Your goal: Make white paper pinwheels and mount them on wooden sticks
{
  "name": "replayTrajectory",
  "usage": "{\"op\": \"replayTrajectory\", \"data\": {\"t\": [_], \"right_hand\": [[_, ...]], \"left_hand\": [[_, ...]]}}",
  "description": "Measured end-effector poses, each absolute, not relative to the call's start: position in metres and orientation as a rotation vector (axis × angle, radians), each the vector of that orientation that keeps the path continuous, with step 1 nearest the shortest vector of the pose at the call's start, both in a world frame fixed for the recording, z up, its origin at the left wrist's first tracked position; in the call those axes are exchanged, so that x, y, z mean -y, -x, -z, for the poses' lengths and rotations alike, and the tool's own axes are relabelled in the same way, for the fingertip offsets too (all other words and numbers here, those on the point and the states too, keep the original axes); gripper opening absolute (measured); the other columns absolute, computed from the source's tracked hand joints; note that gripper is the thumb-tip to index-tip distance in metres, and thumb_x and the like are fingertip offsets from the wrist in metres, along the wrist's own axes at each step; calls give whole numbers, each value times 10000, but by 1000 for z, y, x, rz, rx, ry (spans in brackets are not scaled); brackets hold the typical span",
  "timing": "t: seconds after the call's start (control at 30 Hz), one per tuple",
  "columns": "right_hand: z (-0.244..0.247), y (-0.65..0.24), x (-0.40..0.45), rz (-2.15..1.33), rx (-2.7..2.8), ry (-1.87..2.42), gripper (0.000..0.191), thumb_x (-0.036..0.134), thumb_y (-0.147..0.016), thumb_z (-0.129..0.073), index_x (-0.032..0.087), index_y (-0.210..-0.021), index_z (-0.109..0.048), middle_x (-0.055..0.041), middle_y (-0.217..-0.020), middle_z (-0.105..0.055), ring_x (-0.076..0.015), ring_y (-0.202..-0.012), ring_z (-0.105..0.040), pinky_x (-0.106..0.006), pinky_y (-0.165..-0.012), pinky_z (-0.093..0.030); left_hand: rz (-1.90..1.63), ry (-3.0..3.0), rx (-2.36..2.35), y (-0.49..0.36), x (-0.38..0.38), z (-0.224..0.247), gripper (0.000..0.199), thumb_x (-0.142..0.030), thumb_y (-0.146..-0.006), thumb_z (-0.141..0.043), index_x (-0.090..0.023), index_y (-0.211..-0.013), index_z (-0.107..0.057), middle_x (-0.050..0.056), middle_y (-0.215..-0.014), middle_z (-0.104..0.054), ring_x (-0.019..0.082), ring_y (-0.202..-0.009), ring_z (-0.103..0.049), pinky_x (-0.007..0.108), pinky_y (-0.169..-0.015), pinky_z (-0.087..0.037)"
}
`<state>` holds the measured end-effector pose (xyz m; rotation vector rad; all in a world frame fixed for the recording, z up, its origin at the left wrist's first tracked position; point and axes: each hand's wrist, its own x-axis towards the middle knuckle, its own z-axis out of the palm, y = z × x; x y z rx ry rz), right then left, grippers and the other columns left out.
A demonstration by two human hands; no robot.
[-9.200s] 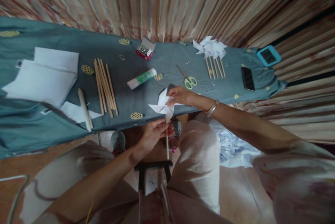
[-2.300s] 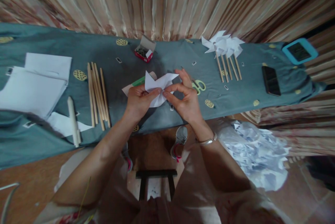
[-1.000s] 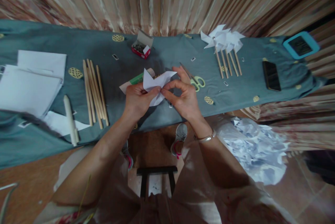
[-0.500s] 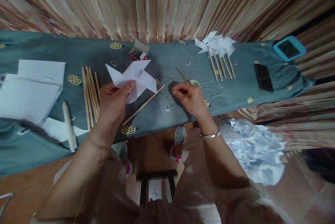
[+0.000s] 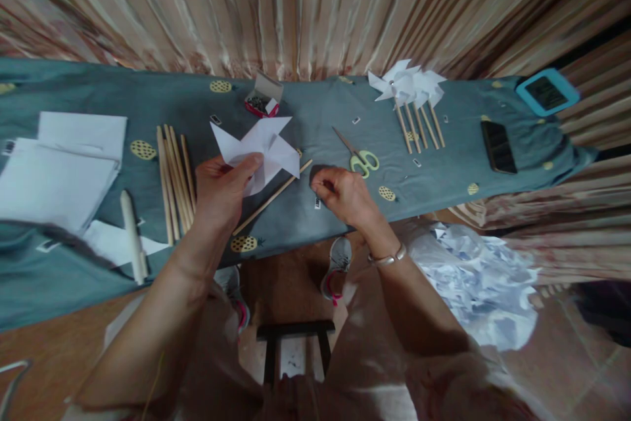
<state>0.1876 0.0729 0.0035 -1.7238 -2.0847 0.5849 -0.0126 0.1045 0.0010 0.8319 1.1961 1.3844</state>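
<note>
My left hand [image 5: 224, 188] pinches a white paper pinwheel [image 5: 266, 152] between thumb and fingers, its blades folded toward the middle. Just below the pinwheel, a single wooden stick [image 5: 271, 199] lies slanted on the cloth. To the right of that stick, my right hand [image 5: 345, 194] is closed with its fingertips pinched low over the table. Whatever those fingertips may hold is too small to make out. Green-handled scissors [image 5: 362, 159] rest beyond the right hand. Behind the pinwheel stands an opened small red box [image 5: 261, 106] with tiny metal pieces inside.
Several wooden sticks [image 5: 172, 184] lie left of my left hand, near a white cutter [image 5: 132, 237] and stacked paper [image 5: 59, 178]. Finished pinwheels [image 5: 407, 85] lie at the back right, then a phone [image 5: 497, 146] and a blue-framed device [image 5: 547, 92]. Paper scraps [image 5: 478, 283] fill a bag below.
My right hand has moved left and slightly down, over the spot where a tiny piece lay, uncovering the scissors' handles. My left hand with the pinwheel has shifted slightly right.
</note>
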Motion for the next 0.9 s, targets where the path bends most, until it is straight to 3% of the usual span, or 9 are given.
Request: {"op": "replayTrajectory", "data": {"t": [0.13,0.3,0.53,0.63,0.77,0.9], "right_hand": [[1,-182,-71,-637,2105,1580,187,108,-874,-538,196,-795,-682,-43,-810,-691,-182,-789,-632,-309,-809,-477],[15,-189,-73,-641,2023,1478,135,118,-821,-642,219,-784,-724,-81,-1197,-660,-233,-1192,-592,-409,-1061,-426],[19,-210,-70,-627,1947,1530,131,121,-787,-685,228,-824,-751,-76,-1302,-619,-246,-1226,-583,-433,-1066,-440],[13,-212,-69,-637,1910,1546,147,123,-803,-654,218,-862,-748,-80,-1163,-689,-234,-1126,-634,-412,-1023,-467],[6,-203,-69,-696,1909,1562,89,205,-866,-637,212,-871,-726,-31,-847,-719,-172,-782,-654,-316,-786,-512],[5,-196,-66,-635,2036,1558,83,127,-843,-655,190,-809,-696,-34,-800,-702,-171,-759,-622,-302,-774,-480]], "left_hand": [[-1390,-832,-1210,12,-104,0,157,-271,-546,-863,-304,-636,-739,-83,-630,-714,120,-599,-566,307,-609,-456],[-1365,-860,-1240,12,-104,-1,201,-304,-549,-845,-282,-523,-648,-76,-541,-638,127,-599,-555,305,-586,-431],[-1363,-870,-1224,12,-103,-3,158,-297,-563,-825,-298,-534,-669,-80,-521,-605,113,-569,-515,305,-604,-430],[-1368,-874,-1215,11,-102,-4,189,-287,-563,-830,-297,-489,-656,-79,-523,-622,103,-535,-495,298,-590,-440],[-1370,-888,-1225,8,-102,-1,135,-257,-573,-819,-286,-531,-695,-68,-560,-667,101,-522,-522,279,-570,-455],[-1384,-918,-1284,7,-103,4,125,-261,-551,-810,-258,-664,-757,-29,-659,-727,126,-575,-600,261,-566,-478]]}}
